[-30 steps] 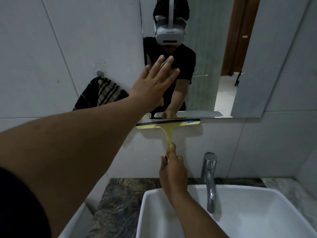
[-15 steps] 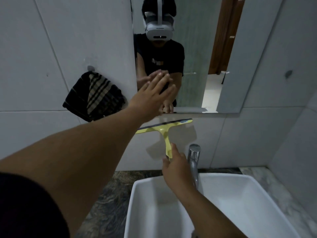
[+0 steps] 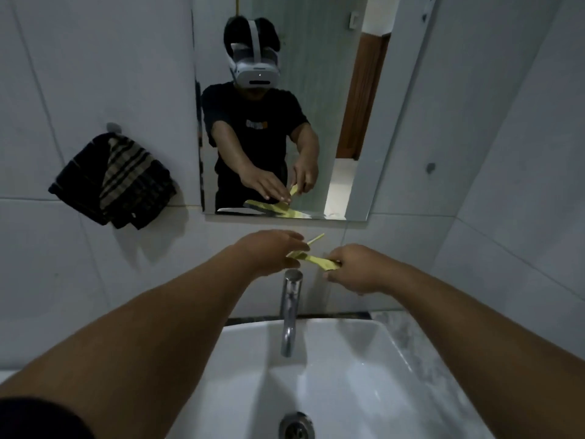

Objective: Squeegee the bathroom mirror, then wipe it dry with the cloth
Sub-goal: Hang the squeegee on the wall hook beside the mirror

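Observation:
The mirror (image 3: pixel 319 74) hangs on the tiled wall above the sink. A yellow squeegee (image 3: pixel 316 260) is held below the mirror's bottom edge, over the tap. My right hand (image 3: pixel 351 269) grips its handle. My left hand (image 3: pixel 272 250) lies flat over the blade end, fingers touching it; most of the blade is hidden under this hand. A dark striped cloth (image 3: pixel 115 180) hangs from a wall hook left of the mirror, apart from both hands.
A chrome tap (image 3: pixel 290 308) stands right under the hands. Below it lies the white basin (image 3: pixel 364 375) with its drain (image 3: pixel 296 426). A marble counter (image 3: pixel 408 327) borders the basin on the right. Grey tiled walls surround everything.
My left hand dropped from the mirror glass down onto the squeegee blade. The squeegee came off the wall and tilted toward flat, my right hand moving rightward with the handle. The camera tilted down.

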